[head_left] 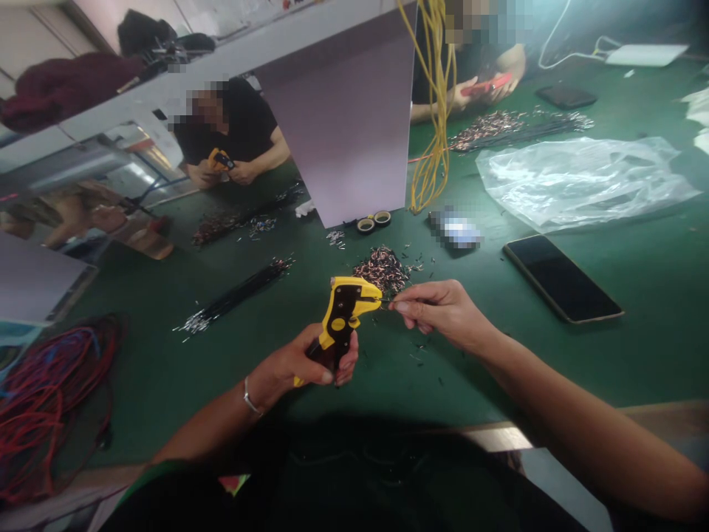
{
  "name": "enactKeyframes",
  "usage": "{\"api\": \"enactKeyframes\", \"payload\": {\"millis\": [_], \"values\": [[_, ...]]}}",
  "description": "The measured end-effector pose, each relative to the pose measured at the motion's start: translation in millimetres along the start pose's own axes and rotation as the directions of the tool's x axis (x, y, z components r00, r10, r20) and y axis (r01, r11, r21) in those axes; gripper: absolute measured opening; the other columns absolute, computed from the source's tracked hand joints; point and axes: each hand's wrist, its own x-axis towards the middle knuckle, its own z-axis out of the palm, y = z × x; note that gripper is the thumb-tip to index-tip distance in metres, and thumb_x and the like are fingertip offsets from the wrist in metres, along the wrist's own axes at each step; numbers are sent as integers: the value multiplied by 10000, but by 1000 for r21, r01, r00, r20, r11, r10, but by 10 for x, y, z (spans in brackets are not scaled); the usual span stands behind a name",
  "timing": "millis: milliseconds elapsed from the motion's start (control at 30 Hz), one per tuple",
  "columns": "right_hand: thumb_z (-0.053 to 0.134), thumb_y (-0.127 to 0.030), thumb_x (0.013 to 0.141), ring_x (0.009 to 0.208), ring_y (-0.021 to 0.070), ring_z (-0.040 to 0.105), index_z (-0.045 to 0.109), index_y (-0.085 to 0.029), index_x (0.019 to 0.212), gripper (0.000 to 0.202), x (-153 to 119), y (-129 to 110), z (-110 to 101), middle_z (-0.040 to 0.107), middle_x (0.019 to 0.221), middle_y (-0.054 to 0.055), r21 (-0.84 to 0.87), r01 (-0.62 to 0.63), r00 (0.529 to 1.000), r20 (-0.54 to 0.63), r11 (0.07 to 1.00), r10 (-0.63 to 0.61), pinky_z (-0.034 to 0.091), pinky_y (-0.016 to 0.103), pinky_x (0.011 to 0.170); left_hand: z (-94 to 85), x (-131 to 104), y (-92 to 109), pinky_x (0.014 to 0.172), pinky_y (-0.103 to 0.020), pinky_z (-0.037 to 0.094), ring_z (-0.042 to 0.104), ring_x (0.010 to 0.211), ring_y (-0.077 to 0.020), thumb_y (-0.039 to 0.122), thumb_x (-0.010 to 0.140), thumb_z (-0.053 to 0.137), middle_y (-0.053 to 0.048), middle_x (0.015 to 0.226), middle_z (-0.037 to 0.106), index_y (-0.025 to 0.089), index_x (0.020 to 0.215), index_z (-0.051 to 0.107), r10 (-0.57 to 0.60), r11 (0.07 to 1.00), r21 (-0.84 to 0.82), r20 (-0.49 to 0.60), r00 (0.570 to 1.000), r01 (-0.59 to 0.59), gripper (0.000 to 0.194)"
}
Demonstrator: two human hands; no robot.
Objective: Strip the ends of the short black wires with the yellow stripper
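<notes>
My left hand (324, 358) is wrapped round the handles of a yellow and black wire stripper (340, 314), whose jaws point to the right. Between thumb and fingers, my right hand (435, 310) pinches a short dark wire (386, 301), its end at the stripper's jaws. Whether the jaws have closed on the wire is too small to tell. Just behind the tool lies a heap of short wire pieces (382, 267) with copper-coloured ends. To the left, a bundle of black wires (238, 297) with bare ends rests on the green table (221, 399).
A phone (562, 279) lies at right, near a clear plastic bag (581, 181). Two tape rolls (374, 222) sit by a grey divider panel (348, 125). Yellow cables (432, 148) hang behind. Red and blue cables (49, 399) pile at left. Two co-workers hold tools across the table.
</notes>
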Motion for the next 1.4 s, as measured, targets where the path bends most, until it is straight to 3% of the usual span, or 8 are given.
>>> {"api": "enactKeyframes", "payload": {"millis": [167,367,567,667,800,1067,1400], "values": [[758,-356,741,424,70,437,808,-179,794,190,9,16,-11,615,524,-3,4,-11,1000,1,1000,11,348,220,392,30,-22,19,531,-267,404,507,579,-103,190,651,801,-10,755,548,137,944,634,3,999,45,-52,999,0,342],[767,-378,741,426,69,445,802,-175,793,212,25,25,-13,620,536,-2,5,-21,1000,5,1000,21,358,220,397,101,-31,12,511,-257,466,550,548,-108,232,738,786,-13,694,578,115,880,621,80,974,224,-167,983,-41,247],[780,-411,717,429,74,478,796,-154,779,264,35,9,10,625,538,3,5,-21,1000,13,1000,20,384,217,408,106,-23,-75,369,-182,367,412,370,-51,223,753,784,62,496,509,129,829,586,108,979,195,-263,959,-57,232],[774,-398,721,429,74,481,793,-153,778,253,43,20,11,623,535,3,12,-16,1000,17,1000,16,384,219,412,121,-25,-65,409,-201,398,447,411,-62,213,747,785,47,531,522,120,829,597,97,984,168,-233,968,-58,225],[771,-373,722,424,75,487,785,-156,760,221,50,43,0,626,536,4,22,-9,1000,3,1000,9,378,223,413,129,-14,-17,534,-266,472,558,574,-111,191,694,805,-19,755,603,118,984,631,113,990,110,-204,972,-92,345],[769,-343,716,409,70,494,777,-154,752,193,52,47,-22,632,534,-4,49,-6,999,-32,999,7,375,217,407,39,13,-7,631,-332,490,588,679,-160,158,650,789,-50,844,612,136,1095,645,151,988,21,-74,986,-150,469],[782,-325,703,396,67,487,773,-151,735,177,37,65,-24,628,519,-9,84,-7,997,-79,996,14,374,220,410,-13,7,9,628,-330,479,584,677,-158,147,662,772,-49,847,605,137,1093,646,200,980,32,-109,974,-198,449]]}}
